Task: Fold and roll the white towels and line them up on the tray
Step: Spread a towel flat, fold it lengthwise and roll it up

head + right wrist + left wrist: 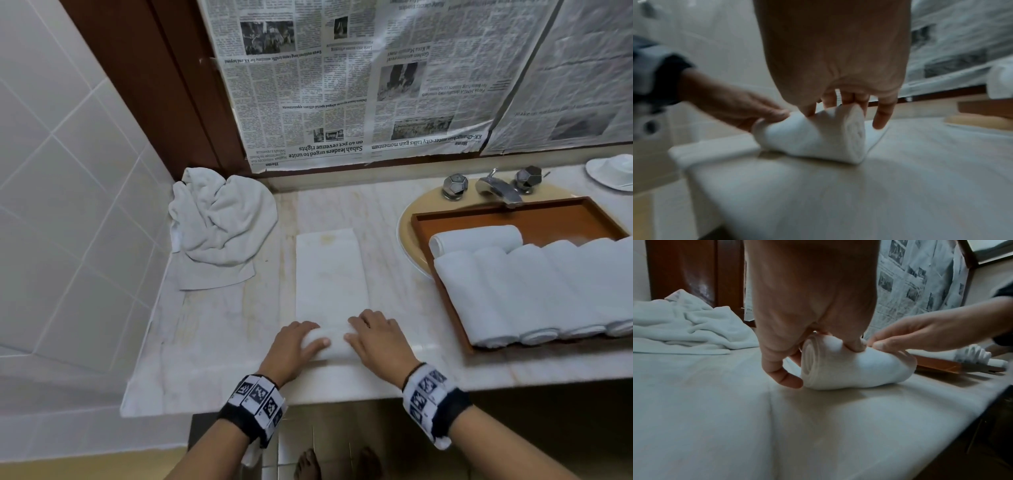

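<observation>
A folded white towel (328,274) lies as a long strip on the marble counter, and its near end is wound into a roll (334,344) (849,369) (813,138). My left hand (301,337) (797,363) grips the roll's left end, fingers over the top and thumb low at the front. My right hand (366,334) (840,108) grips the right end the same way. To the right, a brown wooden tray (548,216) holds several rolled white towels (513,291) side by side, with one more lying crosswise behind them (476,238).
A heap of crumpled white towels (219,226) (684,324) sits at the counter's back left by the tiled wall. The tray rests over a sink (409,240) with a chrome faucet (498,188). Newspaper (342,85) covers the surface behind the counter. A white dish (613,171) stands at the far right.
</observation>
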The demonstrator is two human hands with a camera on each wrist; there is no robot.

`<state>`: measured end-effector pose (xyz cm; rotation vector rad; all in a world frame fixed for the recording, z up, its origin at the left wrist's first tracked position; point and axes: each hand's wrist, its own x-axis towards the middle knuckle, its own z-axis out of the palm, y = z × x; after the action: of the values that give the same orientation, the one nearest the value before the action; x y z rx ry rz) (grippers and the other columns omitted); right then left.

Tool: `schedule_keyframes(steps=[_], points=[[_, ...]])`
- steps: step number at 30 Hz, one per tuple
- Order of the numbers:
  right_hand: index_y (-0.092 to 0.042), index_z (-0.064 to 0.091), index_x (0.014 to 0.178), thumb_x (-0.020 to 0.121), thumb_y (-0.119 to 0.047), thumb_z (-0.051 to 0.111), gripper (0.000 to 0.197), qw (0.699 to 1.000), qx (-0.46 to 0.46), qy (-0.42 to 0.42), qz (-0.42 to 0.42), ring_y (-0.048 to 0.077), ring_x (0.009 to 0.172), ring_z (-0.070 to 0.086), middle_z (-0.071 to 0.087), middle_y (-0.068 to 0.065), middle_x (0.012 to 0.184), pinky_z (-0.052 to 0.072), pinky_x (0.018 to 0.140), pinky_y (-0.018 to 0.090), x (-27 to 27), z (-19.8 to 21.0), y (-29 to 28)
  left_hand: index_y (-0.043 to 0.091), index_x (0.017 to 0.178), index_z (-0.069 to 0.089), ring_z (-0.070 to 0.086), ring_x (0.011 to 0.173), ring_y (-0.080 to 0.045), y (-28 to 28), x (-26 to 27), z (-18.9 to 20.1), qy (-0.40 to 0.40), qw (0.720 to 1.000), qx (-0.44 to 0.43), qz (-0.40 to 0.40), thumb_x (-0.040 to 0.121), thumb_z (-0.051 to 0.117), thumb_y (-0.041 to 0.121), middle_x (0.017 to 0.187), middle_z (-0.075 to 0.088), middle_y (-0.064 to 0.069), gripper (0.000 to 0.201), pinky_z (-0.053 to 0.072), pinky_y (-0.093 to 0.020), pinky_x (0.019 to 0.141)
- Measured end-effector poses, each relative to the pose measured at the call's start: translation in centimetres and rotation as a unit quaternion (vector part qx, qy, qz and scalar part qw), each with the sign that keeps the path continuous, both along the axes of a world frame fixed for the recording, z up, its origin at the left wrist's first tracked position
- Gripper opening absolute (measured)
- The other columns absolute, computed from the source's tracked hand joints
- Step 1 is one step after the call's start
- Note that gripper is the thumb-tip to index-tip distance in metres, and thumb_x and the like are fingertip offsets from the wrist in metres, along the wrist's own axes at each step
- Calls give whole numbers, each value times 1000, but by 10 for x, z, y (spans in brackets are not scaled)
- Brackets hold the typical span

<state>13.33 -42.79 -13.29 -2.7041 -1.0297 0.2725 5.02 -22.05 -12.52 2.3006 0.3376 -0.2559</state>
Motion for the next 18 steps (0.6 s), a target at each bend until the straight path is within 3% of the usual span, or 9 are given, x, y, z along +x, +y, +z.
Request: schedule_keyframes(steps=[3, 5, 8, 10, 12, 15, 18], points=[[-14, 58, 123, 77, -59, 54, 64, 998, -4, -63, 30, 24, 97, 60, 60, 4, 110, 53, 74, 37, -18, -9, 1, 25, 117, 63, 58, 103, -15, 1, 8, -1, 12, 999, -11, 30, 88, 61, 62, 110, 64, 3, 47, 42, -25, 88], [-13, 55, 128, 77, -55, 65, 67, 999, -2, -36, 32, 28, 104, 59, 58, 6, 115, 52, 79, 39, -13, -14, 5, 27, 120, 61, 56, 110, -19, 0, 9, -5, 11, 1000, 3, 29, 91, 58, 59, 115, 61, 2, 42, 42, -31, 94], [-17, 45, 140, 92, -49, 55, 58, 998, -18, 51, 37, 26, 122, 44, 47, 5, 131, 40, 95, 40, 6, -5, 10, 36, 132, 51, 41, 127, -23, -7, 1, -4, 30, 996, 82, 21, 90, 50, 69, 139, 43, 4, 54, 40, -43, 103], [-19, 44, 141, 93, -50, 55, 58, 992, -33, 117, 44, 23, 125, 39, 45, 4, 132, 37, 98, 38, 18, 5, 15, 39, 140, 42, 30, 134, -21, -12, -8, -2, -1, 980, 198, -16, 86, 46, 77, 149, 28, 11, 67, 38, -43, 102], [-19, 51, 135, 90, -50, 60, 55, 981, -29, 187, 44, 23, 121, 42, 50, 5, 126, 37, 98, 37, 27, 13, 15, 39, 146, 34, 26, 137, -18, -17, -15, 0, -26, 967, 244, -61, 83, 47, 78, 152, 26, 14, 76, 37, -40, 101], [-16, 58, 125, 89, -51, 64, 51, 963, -33, 259, 61, 23, 113, 50, 58, 7, 122, 38, 94, 34, 32, 20, 14, 37, 146, 37, 35, 133, -16, -13, -15, -4, -11, 975, 210, -74, 84, 52, 73, 146, 38, 11, 73, 39, -39, 101], [-20, 52, 129, 91, -61, 54, 56, 967, -57, 245, 49, 23, 113, 53, 58, 3, 129, 39, 97, 38, 25, 23, 9, 41, 128, 54, 51, 111, -13, 3, -10, -9, 23, 994, 79, -71, 75, 57, 80, 121, 55, 11, 66, 45, -38, 95]])
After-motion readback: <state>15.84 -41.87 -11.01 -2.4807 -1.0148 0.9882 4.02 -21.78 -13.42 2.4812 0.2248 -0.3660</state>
